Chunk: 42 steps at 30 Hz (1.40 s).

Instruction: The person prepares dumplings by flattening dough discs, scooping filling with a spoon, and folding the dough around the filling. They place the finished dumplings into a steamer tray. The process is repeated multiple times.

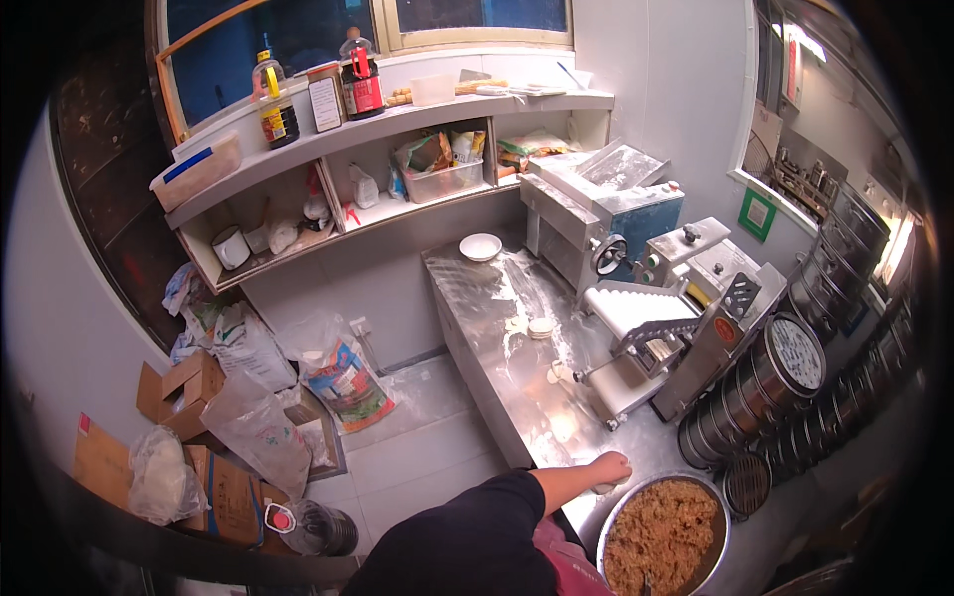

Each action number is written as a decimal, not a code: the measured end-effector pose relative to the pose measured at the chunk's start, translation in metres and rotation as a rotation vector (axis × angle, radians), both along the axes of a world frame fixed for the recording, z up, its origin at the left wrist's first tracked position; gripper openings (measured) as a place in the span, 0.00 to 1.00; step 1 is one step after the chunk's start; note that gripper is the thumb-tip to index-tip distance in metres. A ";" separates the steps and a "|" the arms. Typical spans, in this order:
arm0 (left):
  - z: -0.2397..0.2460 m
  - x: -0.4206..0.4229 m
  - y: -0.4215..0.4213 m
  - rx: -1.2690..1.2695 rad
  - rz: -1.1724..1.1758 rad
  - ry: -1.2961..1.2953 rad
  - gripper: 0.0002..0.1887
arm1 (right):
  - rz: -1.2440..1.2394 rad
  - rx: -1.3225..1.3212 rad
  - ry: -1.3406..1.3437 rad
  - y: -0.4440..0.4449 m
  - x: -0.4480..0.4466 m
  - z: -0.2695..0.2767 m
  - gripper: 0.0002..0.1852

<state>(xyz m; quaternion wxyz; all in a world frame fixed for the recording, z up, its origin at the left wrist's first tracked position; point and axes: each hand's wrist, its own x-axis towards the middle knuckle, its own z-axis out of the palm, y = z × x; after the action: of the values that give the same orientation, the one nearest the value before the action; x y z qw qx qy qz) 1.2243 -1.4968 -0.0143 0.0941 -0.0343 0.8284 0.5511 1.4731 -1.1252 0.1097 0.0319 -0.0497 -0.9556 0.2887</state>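
Note:
My left hand (pixel 613 468), fingers curled, is low over the near part of the steel table (pixel 477 298); something greyish shows beneath it, and whether it is held I cannot tell. Just right of it stands a large metal bowl (pixel 725 514) of brown, crumbly filling (pixel 659 529), with part of a utensil at its bottom edge. My right hand is out of view. Farther along the floury table lie small pale dough pieces (pixel 559 372), a short stack of round dough wrappers (pixel 541 328) and a white bowl (pixel 481 247).
A dough machine with a white belt (pixel 641 309) and a blue-sided machine (pixel 645 212) stand along the table's right side. Stacked metal steamers (pixel 734 395) rise at the right. Boxes (pixel 223 484), bags (pixel 346 384) and a large plastic bottle (pixel 320 527) crowd the left floor, below a wall shelf (pixel 402 119).

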 end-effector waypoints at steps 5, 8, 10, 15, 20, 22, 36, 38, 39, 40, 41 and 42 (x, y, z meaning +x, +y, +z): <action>0.035 0.004 0.001 1.329 0.381 -0.314 0.10 | 0.180 0.220 -0.022 -0.014 -0.021 0.003 0.21; 0.052 0.013 0.002 1.520 0.227 -0.484 0.19 | 0.265 0.464 -0.178 -0.024 -0.031 0.000 0.25; 0.059 0.024 0.010 1.651 0.033 -0.560 0.22 | 0.291 0.574 -0.204 -0.032 -0.035 -0.005 0.25; 0.070 0.054 0.044 1.325 0.188 -0.480 0.19 | 0.253 0.681 -0.389 -0.047 -0.051 -0.008 0.20; 0.060 0.064 0.054 1.106 0.423 -0.423 0.18 | 0.155 0.606 -0.324 -0.037 -0.067 0.015 0.14; 0.056 0.071 0.048 0.775 0.569 -0.496 0.19 | 0.118 0.431 -0.298 -0.022 -0.073 0.028 0.15; 0.148 0.122 0.013 1.159 0.279 -0.497 0.23 | -0.063 0.242 -0.328 -0.020 -0.171 -0.041 0.16; 0.146 0.124 0.010 1.114 0.282 -0.448 0.23 | -0.017 0.139 -0.316 -0.025 -0.169 -0.041 0.14; 0.144 0.124 0.009 1.117 0.279 -0.452 0.22 | -0.006 0.109 -0.339 -0.025 -0.168 -0.040 0.14; 0.143 0.123 0.008 1.103 0.275 -0.443 0.22 | 0.012 0.056 -0.338 -0.023 -0.167 -0.039 0.14; 0.141 0.122 0.007 1.096 0.253 -0.410 0.22 | 0.019 -0.008 -0.324 -0.021 -0.166 -0.038 0.14; 0.139 0.118 0.007 1.112 0.274 -0.430 0.22 | 0.052 -0.044 -0.327 -0.019 -0.165 -0.038 0.13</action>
<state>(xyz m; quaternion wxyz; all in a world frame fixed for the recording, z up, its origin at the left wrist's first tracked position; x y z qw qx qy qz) 1.3426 -1.4895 0.1251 0.1914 -0.1968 0.3672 0.8887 1.3082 -1.1439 0.0721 -0.1327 -0.0721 -0.9424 0.2984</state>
